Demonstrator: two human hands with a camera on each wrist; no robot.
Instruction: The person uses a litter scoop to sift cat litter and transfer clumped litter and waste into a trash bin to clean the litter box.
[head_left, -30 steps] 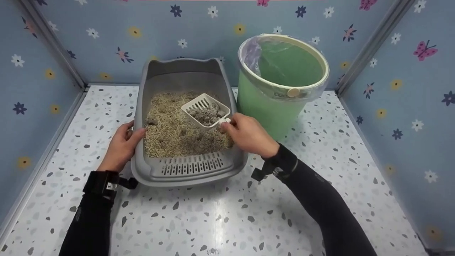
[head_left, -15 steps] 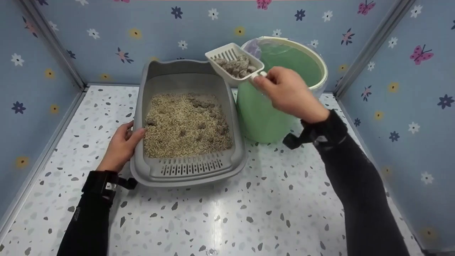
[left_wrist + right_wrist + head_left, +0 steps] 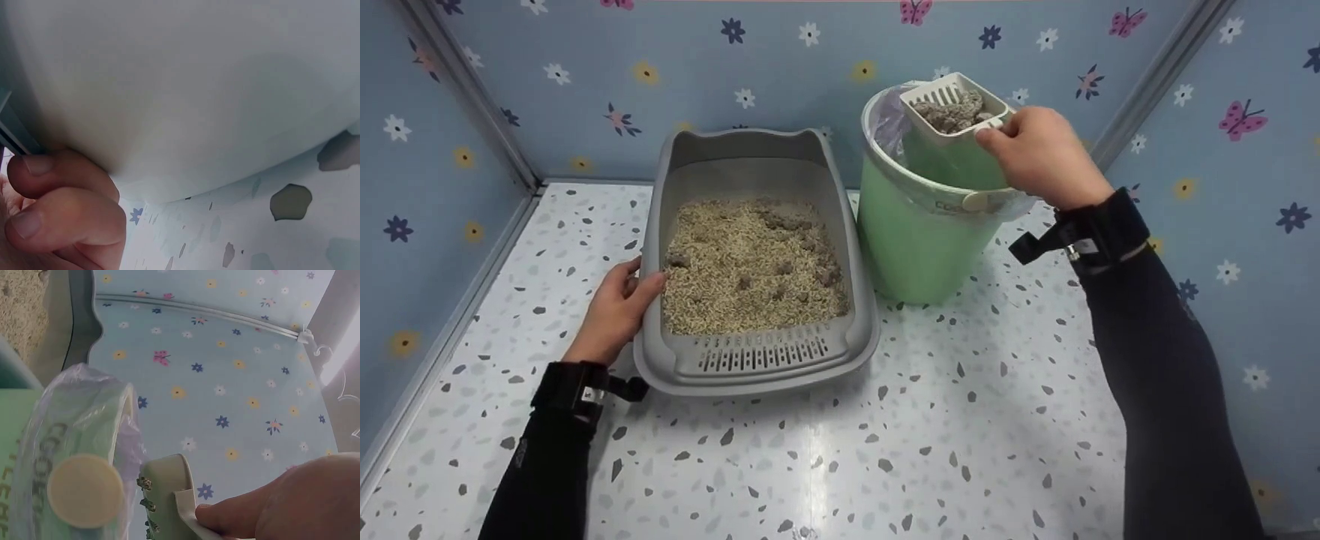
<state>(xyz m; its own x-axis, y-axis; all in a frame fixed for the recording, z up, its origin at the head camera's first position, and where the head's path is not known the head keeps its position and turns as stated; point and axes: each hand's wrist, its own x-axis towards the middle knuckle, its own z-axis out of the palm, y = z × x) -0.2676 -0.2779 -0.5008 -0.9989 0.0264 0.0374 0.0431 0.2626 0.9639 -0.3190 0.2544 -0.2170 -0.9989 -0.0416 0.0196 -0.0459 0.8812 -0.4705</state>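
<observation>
My right hand [image 3: 1046,157] pinches the handle of a white litter scoop [image 3: 945,93] loaded with grey-brown clumps [image 3: 956,116]. The scoop is over the mouth of a green trash can [image 3: 919,247], fairly level. In the right wrist view, the scoop [image 3: 169,495] appears from the side beside the bagged rim, with bits poking through its slots. A grey litter box [image 3: 765,381] sits left of the can, holding tan pellet litter [image 3: 735,262] with several darker clumps. My left hand [image 3: 611,311] grips its left rim, thumb on top; curled fingers [image 3: 67,219] show beneath the rim in the left wrist view.
A clear plastic bag [image 3: 889,124] lines the can and folds over its rim. Flowered blue panels [image 3: 780,60] close in the back and both sides. The speckled white surface [image 3: 810,465] extends in front of the box and can.
My right hand has lifted the loaded scoop out of the litter box and carried it right, over the trash can. My left hand stays on the box rim.
</observation>
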